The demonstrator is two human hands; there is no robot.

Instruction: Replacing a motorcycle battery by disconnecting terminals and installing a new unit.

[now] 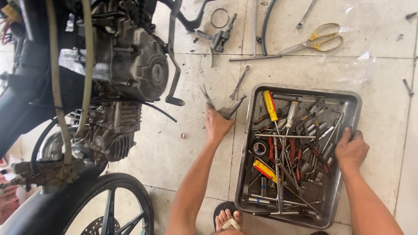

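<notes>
Gripping the floor work from both sides, I take in the biggest thing first: the motorcycle engine [130, 65], well off beyond my left hand [216, 125], with the front wheel [109, 204] below it and nearer my knees. Next down in size is the metal tool tray [348, 104], which sits between my two hands; my right hand [352, 148] has its fingers curled over the tray's far-side rim, pressed onto the edge, thumb side toward me. Inside the tray, just beside that grip, lies a tangle of screwdrivers, sockets and T-handle wrenches, with a yellow-handled screwdriver [269, 105] toward the left-hand side. My left hand is closed around a pair of pliers [208, 96], and a second steel tool [235, 106] juts out of the same fist toward the tray. A small open-ended spanner [240, 82] lies just past those tips, and yellow-handled scissors [315, 41] lie well beyond. As I judge it, doing this well means keeping the tray steady under my right hand so nothing rattles, and holding the pliers firmly with their points aimed away from my foot [227, 217].
</notes>
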